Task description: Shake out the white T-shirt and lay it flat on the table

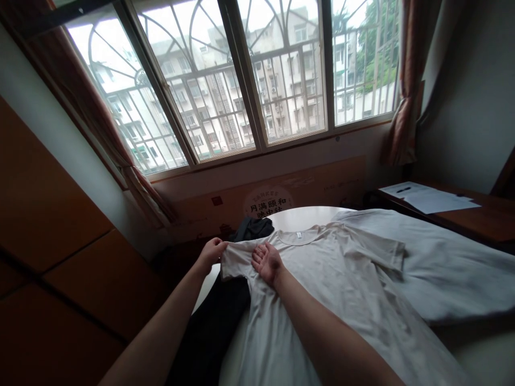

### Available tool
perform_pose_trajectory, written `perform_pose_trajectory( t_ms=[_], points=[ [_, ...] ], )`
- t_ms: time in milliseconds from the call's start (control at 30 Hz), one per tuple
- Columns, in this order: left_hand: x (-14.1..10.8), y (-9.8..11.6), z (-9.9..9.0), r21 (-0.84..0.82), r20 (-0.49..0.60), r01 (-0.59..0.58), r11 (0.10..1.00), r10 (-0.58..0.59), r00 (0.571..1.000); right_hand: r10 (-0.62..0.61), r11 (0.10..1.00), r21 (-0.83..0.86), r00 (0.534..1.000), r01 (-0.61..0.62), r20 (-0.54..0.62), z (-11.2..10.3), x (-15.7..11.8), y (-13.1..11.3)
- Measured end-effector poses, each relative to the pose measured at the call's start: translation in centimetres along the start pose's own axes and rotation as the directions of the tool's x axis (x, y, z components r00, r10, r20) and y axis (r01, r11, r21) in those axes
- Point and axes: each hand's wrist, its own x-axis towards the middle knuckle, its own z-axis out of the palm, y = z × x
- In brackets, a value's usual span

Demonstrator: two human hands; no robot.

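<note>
A cream short-sleeved T-shirt (322, 273) lies spread on a white table (314, 214), its collar toward the window. My left hand (213, 253) pinches the hem of the shirt's left-side sleeve, fingers closed on the cloth. On the shirt near that shoulder rests my right hand (267, 262), palm turned up and fingers stretched out, holding nothing. Black cloth (221, 316) lies partly under the shirt on the left. A dark bundle of cloth (253, 228) sits just beyond the shoulder.
White cloth (434, 257) covers the right of the table. Farther right, a brown desk (491, 214) bears white papers (430, 198). A long printed cardboard box (322, 182) stands under the barred window (225, 96). At left is an orange-brown cabinet (52, 225).
</note>
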Motion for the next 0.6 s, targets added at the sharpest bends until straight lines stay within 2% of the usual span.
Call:
perform_pose_trajectory(
  t_ms=[133,200,300,367,400,467,533,600],
  points=[
    [-2.0,3.3,2.4,-0.103,0.093,-0.054,0.993,0.064,0.994,0.044,0.989,0.139,0.998,-0.05,0.047,0.1,-0.3,-0.2],
    [-3.3,5.1,4.0,-0.153,0.175,-0.067,0.986,0.093,0.98,0.051,0.977,0.204,0.995,-0.066,0.081,0.3,-0.5,-0.4],
    [-5.1,7.3,5.8,-0.224,0.389,-0.072,0.972,0.157,0.908,0.049,0.953,0.29,0.989,-0.089,0.142,0.4,-0.7,-0.7],
    [-5.8,7.7,6.2,-0.193,0.44,-0.122,0.973,0.198,0.876,0.049,0.937,0.334,0.985,-0.103,0.165,0.3,-0.6,-0.9],
    [-6.1,7.6,6.1,-0.127,0.419,-0.18,0.975,0.217,0.882,0.047,0.929,0.355,0.985,-0.105,0.167,0.2,-0.5,-0.9],
    [-6.8,6.5,5.7,0.119,0.353,-0.316,0.941,0.257,0.9,0.04,0.914,0.393,0.987,-0.1,0.158,0.0,-0.2,-1.1],
    [-7.6,5.0,5.2,0.395,0.361,-0.407,0.823,0.269,0.893,0.03,0.9,0.426,0.99,-0.088,0.141,-0.2,0.0,-1.2],
    [-8.8,3.5,5.2,0.605,0.379,-0.421,0.676,0.221,0.899,0.024,0.89,0.448,0.991,-0.081,0.132,-0.3,0.1,-1.3]
  ],
)
